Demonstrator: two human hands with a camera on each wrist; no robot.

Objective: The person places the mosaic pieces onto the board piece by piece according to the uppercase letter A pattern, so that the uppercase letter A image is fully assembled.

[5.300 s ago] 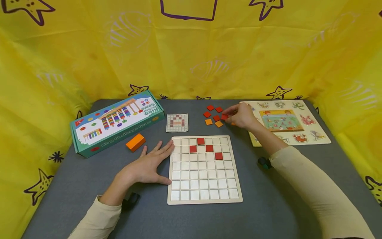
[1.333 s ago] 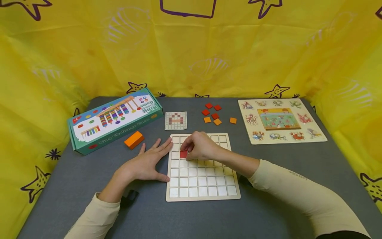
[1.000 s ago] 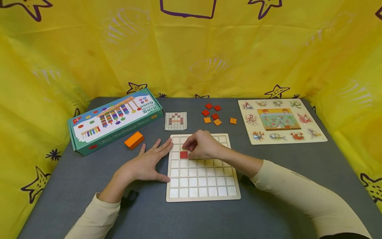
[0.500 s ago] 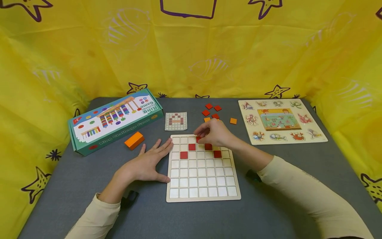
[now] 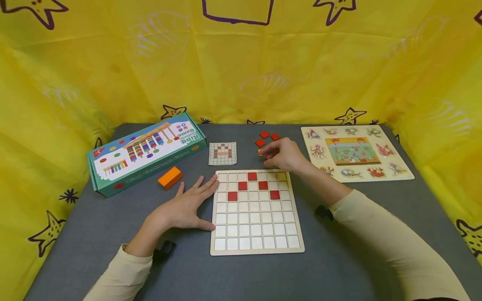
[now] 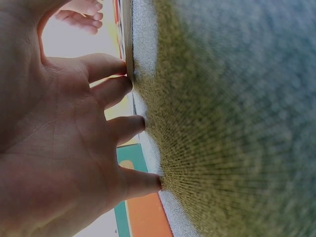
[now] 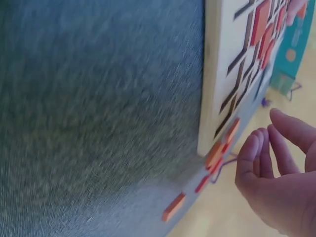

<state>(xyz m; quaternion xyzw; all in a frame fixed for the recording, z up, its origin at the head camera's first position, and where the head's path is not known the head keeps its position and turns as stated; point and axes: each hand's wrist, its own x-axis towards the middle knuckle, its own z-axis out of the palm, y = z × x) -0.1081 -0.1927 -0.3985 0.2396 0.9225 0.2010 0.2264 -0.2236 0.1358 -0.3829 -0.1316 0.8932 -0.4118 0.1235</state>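
Note:
In the head view a square-grid wooden board [image 5: 260,230] lies on the table, several red tiles [image 5: 232,196] set in its upper rows in a peaked shape. My left hand [image 5: 184,209] rests with fingers spread at the board's left edge; thumb and a fingertip touch the rim. My right hand [image 5: 284,155] hovers over loose red tiles [image 5: 260,143] and an orange tile [image 5: 260,153] beyond the board, partly covering them. The right wrist view shows that hand [image 7: 281,168] with bent fingers, thumb apart and nothing between them. A small grid pattern card [image 5: 222,154] lies left of the tiles.
At the back left stands a green Ring Challenge Game box [image 5: 147,154], with an orange block [image 5: 170,178] in front of it. A sea-animal puzzle board [image 5: 355,153] lies at the back right. Yellow patterned cloth [image 5: 241,62] hangs around the grey table [image 5: 180,267].
A red tile from the loose pile now sits in the board's third row, left side. My right hand has since left the board for the loose tiles. The left hand stays put.

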